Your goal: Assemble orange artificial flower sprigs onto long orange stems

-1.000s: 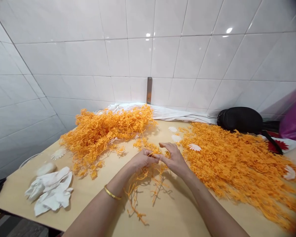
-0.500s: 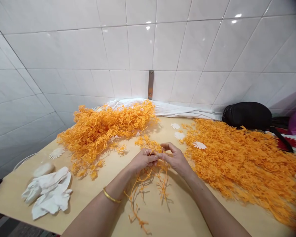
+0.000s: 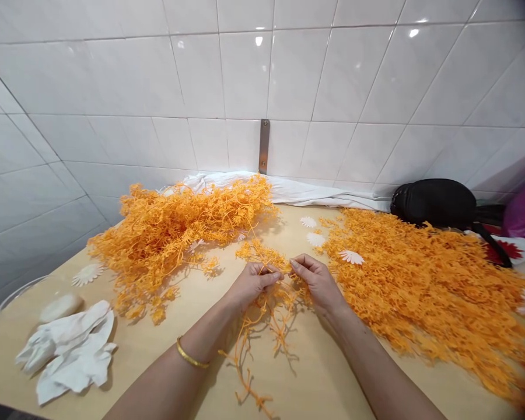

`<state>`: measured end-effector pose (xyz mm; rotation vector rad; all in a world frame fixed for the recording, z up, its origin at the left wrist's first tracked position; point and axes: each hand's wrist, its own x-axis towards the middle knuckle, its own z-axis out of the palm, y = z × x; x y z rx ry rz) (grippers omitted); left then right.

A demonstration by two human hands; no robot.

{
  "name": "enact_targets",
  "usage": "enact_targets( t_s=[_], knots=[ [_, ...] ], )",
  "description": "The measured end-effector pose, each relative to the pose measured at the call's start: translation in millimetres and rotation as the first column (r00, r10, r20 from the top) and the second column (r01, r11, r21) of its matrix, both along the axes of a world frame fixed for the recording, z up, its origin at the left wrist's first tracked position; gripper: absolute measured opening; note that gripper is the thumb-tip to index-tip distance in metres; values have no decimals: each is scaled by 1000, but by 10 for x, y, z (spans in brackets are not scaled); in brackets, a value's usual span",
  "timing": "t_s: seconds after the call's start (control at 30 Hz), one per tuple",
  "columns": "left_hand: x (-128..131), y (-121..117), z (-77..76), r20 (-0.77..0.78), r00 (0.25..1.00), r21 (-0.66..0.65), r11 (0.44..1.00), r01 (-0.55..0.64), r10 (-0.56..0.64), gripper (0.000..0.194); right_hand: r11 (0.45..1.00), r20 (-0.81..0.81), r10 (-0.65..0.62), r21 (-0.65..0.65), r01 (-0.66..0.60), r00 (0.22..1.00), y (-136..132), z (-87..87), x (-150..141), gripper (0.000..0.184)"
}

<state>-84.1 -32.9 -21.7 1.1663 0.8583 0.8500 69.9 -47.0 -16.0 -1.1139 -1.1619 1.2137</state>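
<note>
Orange artificial flower sprigs (image 3: 250,373) hang down from between my hands, their thin stems trailing over the tabletop. My left hand (image 3: 259,283) is closed on them, thumb and fingers pinched near the stems. A short gap to its right, my right hand (image 3: 312,280) pinches a piece of the same orange sprigs, with bits of orange showing under its fingers. A big heap of orange sprigs (image 3: 184,221) lies behind and left of my hands. To the right spreads another wide, flatter layer of orange sprigs (image 3: 420,286).
White daisy-like petal pieces (image 3: 351,257) lie scattered around. At the left are crumpled white tissues (image 3: 74,356) beside a pale rounded object (image 3: 61,307). White cloth (image 3: 324,195) runs along the tiled wall, and a black pouch (image 3: 435,201) sits at the back right of the wooden table (image 3: 324,373).
My right hand has moved a little apart from my left, where the two were touching before. The left hand keeps its pinch. The whole view has shifted slightly.
</note>
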Motion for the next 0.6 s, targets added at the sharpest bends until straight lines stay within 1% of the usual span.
enact_targets(
  t_s=[0.1, 0.2, 0.23, 0.3, 0.37, 0.4, 0.43, 0.5, 0.57, 0.6],
  knots=[
    [15, -6, -17, -13, 999, 19, 999, -32, 32, 21, 997, 76, 75, -3, -75, 994, -9, -7, -5, 26],
    [31, -14, -7, 6, 999, 19, 999, -36, 36, 24, 984, 249, 156, 42, -172, 956, -39, 10, -21, 34],
    [37, -19, -1, 17, 999, 7, 999, -35, 35, 25, 979, 315, 166, 63, -195, 934, -56, 22, -31, 36],
    [50, -31, 11, 39, 998, -26, 999, -44, 45, 24, 968, 425, 144, 126, -216, 894, -93, 48, -57, 36],
    [58, -48, 22, 36, 998, -27, 998, -47, 48, 26, 957, 475, 109, 187, -222, 873, -119, 65, -77, 26],
    [60, -57, 29, 26, 999, -13, 999, -41, 42, 28, 955, 480, 104, 196, -223, 871, -124, 66, -82, 20],
    [61, -66, 39, 14, 1000, 7, 1000, -26, 26, 30, 958, 472, 101, 192, -215, 876, -123, 62, -84, 20],
    [64, -79, 63, 5, 1000, 47, 999, 17, -17, 30, 971, 433, 83, 166, -170, 898, -105, 38, -85, 27],
    [73, -80, 88, 42, 998, 68, 997, 42, -45, 27, 984, 349, 43, 148, -100, 936, -80, 10, -101, 30],
    [81, -76, 98, 69, 996, 69, 996, 48, -53, 26, 988, 279, 23, 141, -65, 960, -70, 1, -119, 30]
  ],
)
